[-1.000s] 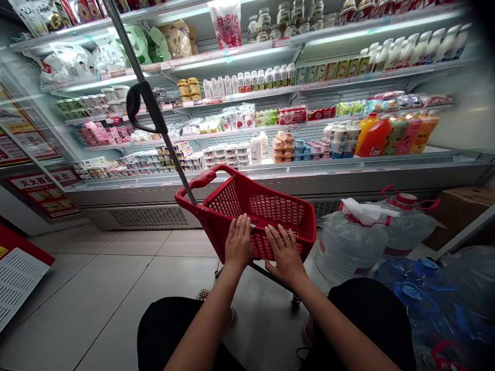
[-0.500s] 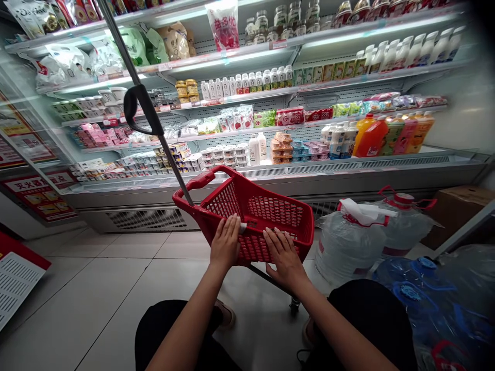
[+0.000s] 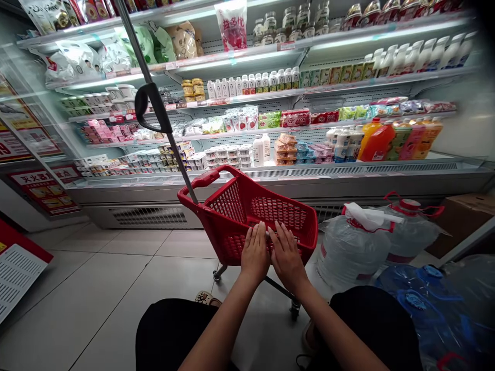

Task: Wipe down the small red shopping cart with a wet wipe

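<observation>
A red shopping basket cart (image 3: 216, 234) with slotted walls stands in front of me. My left hand (image 3: 256, 253) lies on its near rim, fingers stretched out flat and pointing away from me. Close beside it, my right hand (image 3: 288, 257) rests on the same rim with its fingers extended. A small pale bit shows between the fingertips; I cannot make out what it is. The palms hide part of the near wall. A long metal pole with a black handle (image 3: 154, 108) rises from the cart's left end.
Behind the cart runs a refrigerated display case (image 3: 135, 196) with several shelves of dairy goods and drinks. To the right stand large clear water jugs (image 3: 351, 252), blue-capped bottles (image 3: 417, 299) and a cardboard box (image 3: 460, 219). A red-and-white unit (image 3: 23, 273) is at the left.
My left hand has slid right along the rim and is now next to my right hand. The right hand's fingers have shifted slightly. The view has moved a little.
</observation>
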A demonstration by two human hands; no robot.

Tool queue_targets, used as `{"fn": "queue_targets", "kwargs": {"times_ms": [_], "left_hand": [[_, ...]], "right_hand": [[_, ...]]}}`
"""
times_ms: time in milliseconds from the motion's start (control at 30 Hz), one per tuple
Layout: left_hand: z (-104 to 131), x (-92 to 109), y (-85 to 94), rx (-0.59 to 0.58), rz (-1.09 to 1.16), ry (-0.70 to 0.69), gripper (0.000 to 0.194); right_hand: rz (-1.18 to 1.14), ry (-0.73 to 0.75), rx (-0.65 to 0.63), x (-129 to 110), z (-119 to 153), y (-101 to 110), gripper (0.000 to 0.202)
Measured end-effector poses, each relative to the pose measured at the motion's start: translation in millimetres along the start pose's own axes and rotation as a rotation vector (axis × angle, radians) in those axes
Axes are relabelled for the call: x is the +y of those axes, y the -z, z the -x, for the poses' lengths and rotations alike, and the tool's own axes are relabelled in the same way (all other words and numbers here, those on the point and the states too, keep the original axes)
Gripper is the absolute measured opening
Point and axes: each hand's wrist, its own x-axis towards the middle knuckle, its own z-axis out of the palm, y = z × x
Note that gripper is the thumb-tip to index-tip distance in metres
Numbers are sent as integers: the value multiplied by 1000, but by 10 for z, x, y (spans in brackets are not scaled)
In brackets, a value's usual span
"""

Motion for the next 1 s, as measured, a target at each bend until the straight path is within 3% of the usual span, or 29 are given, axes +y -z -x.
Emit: {"fn": "queue_targets", "kwargs": {"times_ms": [233,367,600,800,900,1000], "left_hand": [[20,-36,76,-3,262,15,93],[65,-212,129,-49,84,-11,96],[41,-579,250,-103,-119,54,92],[-15,-418,252,-126,-90,82,88],[-27,-349,234,-129,-67,87,86],[-25,-329,210,-129,-57,86,82]], "right_hand": [[46,147,-31,85,-114,-230,80],[129,188,-27,119,-91,-262,78],[187,168,-18,294,56,-36,60],[215,55,32,365,87,3,55],[223,16,27,237,-91,-130,60],[224,39,5,101,-290,-308,52]]}}
